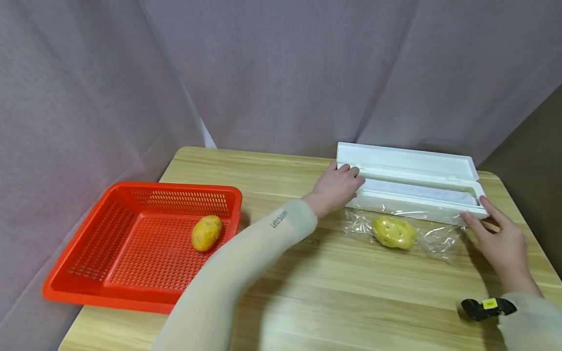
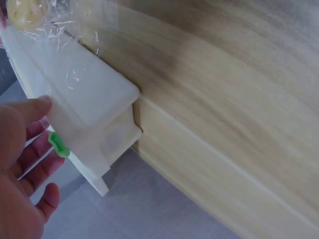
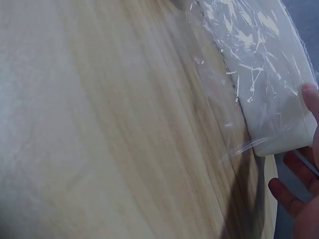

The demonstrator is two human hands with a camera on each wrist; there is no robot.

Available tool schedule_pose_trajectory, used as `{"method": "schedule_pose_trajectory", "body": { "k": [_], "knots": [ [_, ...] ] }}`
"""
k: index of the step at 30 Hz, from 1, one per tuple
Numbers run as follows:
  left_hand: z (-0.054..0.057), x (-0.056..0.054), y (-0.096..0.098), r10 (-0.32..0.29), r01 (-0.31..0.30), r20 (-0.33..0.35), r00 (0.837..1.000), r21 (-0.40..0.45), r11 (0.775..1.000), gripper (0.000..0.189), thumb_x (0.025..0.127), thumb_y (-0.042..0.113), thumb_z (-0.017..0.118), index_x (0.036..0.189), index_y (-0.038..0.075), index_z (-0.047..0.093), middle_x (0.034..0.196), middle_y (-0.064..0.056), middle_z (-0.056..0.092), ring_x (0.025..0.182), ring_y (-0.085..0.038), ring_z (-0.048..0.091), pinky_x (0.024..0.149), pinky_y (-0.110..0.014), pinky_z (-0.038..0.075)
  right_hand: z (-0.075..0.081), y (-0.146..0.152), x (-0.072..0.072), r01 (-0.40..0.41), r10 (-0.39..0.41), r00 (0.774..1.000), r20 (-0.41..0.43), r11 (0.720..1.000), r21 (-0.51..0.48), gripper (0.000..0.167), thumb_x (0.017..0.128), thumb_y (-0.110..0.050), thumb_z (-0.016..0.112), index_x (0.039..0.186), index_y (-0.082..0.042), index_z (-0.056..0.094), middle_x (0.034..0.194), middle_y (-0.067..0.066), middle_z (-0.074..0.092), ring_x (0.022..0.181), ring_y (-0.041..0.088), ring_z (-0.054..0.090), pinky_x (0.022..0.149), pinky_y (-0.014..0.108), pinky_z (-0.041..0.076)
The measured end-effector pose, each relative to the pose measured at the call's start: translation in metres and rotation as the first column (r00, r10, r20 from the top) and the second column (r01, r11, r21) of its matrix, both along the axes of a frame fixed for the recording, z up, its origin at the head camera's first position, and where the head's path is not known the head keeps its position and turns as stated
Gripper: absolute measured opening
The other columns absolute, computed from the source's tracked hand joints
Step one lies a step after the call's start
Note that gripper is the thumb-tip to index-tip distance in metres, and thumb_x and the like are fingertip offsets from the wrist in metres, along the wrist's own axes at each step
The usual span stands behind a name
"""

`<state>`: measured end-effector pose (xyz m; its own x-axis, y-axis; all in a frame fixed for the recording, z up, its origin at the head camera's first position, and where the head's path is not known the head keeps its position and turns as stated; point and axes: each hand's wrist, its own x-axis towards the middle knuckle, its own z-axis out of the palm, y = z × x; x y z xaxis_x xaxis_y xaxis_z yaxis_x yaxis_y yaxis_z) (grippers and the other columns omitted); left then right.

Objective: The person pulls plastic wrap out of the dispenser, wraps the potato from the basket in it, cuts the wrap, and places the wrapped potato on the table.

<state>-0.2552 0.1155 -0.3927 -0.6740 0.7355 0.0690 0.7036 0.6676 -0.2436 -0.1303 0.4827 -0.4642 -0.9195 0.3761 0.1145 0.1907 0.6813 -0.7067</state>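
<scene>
A white cling film box (image 1: 417, 202) stands at the right of the table with its lid (image 1: 408, 161) raised and a pale roll inside. My left hand (image 1: 338, 187) holds its left end; in the left wrist view the thumb (image 2: 37, 107) lies on the wall, and a green slider (image 2: 59, 144) shows by the fingers. My right hand (image 1: 500, 241) grips the right end, its thumb and forefinger spread across the corner. In front of the box lies a yellow potato (image 1: 394, 232) under clear cling film (image 1: 439, 240), which spreads out to both sides.
A red plastic basket (image 1: 118, 304) stands at the table's left, with another potato (image 1: 206, 233) inside. The wooden table (image 1: 351, 302) extends in front of the box. Grey curtain (image 1: 281, 73) hangs behind. A black strap device (image 1: 488, 308) sits at my right wrist.
</scene>
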Motion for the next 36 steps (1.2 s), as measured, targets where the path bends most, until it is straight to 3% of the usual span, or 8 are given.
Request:
{"method": "schedule_pose_trajectory", "body": {
  "k": [5,9,16,20,24,28,32,36],
  "knots": [
    [-0.003,0.001,-0.003,0.005,-0.006,0.027,1.0,0.047,0.999,0.034,0.107,0.042,0.066,0.138,0.029,0.065,0.138,0.007,0.063,0.128,-0.015,0.057,0.113,-0.039,0.042,-0.002,-0.006,0.001,-0.055,0.059,0.996,-0.068,0.996,0.065,0.071,0.108,-0.03,0.065,0.168,-0.018,0.03,0.163,0.039,0.03,0.152,0.053,0.031,0.12,0.017,0.028],
    [-0.004,0.004,-0.007,-0.001,0.001,0.003,1.0,0.069,0.998,0.029,0.105,0.038,0.068,0.133,0.029,0.067,0.131,0.007,0.062,0.124,-0.014,0.055,0.103,-0.034,0.043,-0.004,-0.011,0.003,-0.045,0.052,0.995,-0.082,0.996,0.082,0.072,0.108,-0.028,0.064,0.168,-0.013,0.028,0.169,0.033,0.022,0.156,0.055,0.019,0.131,0.049,0.014],
    [-0.001,0.01,-0.014,-0.01,0.01,0.0,1.0,0.111,0.994,0.012,0.105,0.036,0.069,0.115,0.029,0.07,0.117,0.008,0.061,0.114,-0.013,0.055,0.096,-0.032,0.041,0.002,-0.02,0.008,-0.015,0.03,0.99,-0.138,0.994,0.109,0.063,0.106,-0.021,0.067,0.161,-0.002,0.042,0.169,0.028,0.026,0.155,0.05,0.016,0.124,0.066,0.014],
    [0.003,0.013,-0.016,-0.025,0.022,0.027,0.999,0.123,0.992,0.009,0.102,0.037,0.072,0.106,0.028,0.069,0.11,0.009,0.06,0.109,-0.012,0.056,0.093,-0.031,0.041,0.007,-0.025,0.012,0.023,0.008,0.978,-0.21,0.989,0.145,0.045,0.103,-0.015,0.072,0.141,0.004,0.061,0.149,0.007,0.047,0.139,0.019,0.027,0.114,0.057,0.02],
    [0.006,0.015,-0.018,-0.05,0.037,0.081,0.995,0.148,0.988,0.012,0.1,0.034,0.076,0.103,0.026,0.069,0.107,0.008,0.059,0.108,-0.012,0.057,0.091,-0.029,0.045,0.011,-0.026,0.015,0.017,0.025,0.972,-0.235,0.985,0.173,0.03,0.101,-0.014,0.074,0.123,0.005,0.069,0.117,-0.019,0.042,0.113,-0.009,0.023,0.101,0.034,0.025],
    [0.01,0.018,-0.021,-0.095,0.063,0.155,0.983,0.203,0.977,0.013,0.097,0.025,0.079,0.097,0.023,0.066,0.101,0.007,0.058,0.101,-0.011,0.058,0.082,-0.029,0.045,0.013,-0.025,0.018,-0.037,0.077,0.969,-0.234,0.984,0.173,0.019,0.103,-0.012,0.071,0.112,0.004,0.068,0.098,-0.02,0.048,0.092,-0.012,0.039,0.082,0.009,0.029],
    [0.012,0.024,-0.023,-0.15,0.098,0.208,0.966,0.241,0.966,0.016,0.096,0.017,0.077,0.093,0.021,0.061,0.096,0.007,0.056,0.09,-0.009,0.056,0.074,-0.028,0.044,0.017,-0.022,0.024,-0.111,0.13,0.961,-0.244,0.99,0.091,0.002,0.104,-0.01,0.069,0.106,-0.011,0.069,0.089,-0.032,0.054,0.082,-0.012,0.049,0.075,-0.001,0.036],
    [0.013,0.031,-0.022,-0.201,0.146,0.234,0.951,0.234,0.961,0.016,0.097,0.013,0.074,0.092,0.02,0.06,0.094,0.007,0.055,0.085,-0.008,0.054,0.072,-0.027,0.043,0.017,-0.016,0.03,-0.174,0.173,0.958,-0.227,0.985,0.015,0.02,0.104,-0.007,0.068,0.103,-0.027,0.067,0.088,-0.037,0.059,0.083,-0.018,0.054,0.077,-0.003,0.039]
  ]
}}
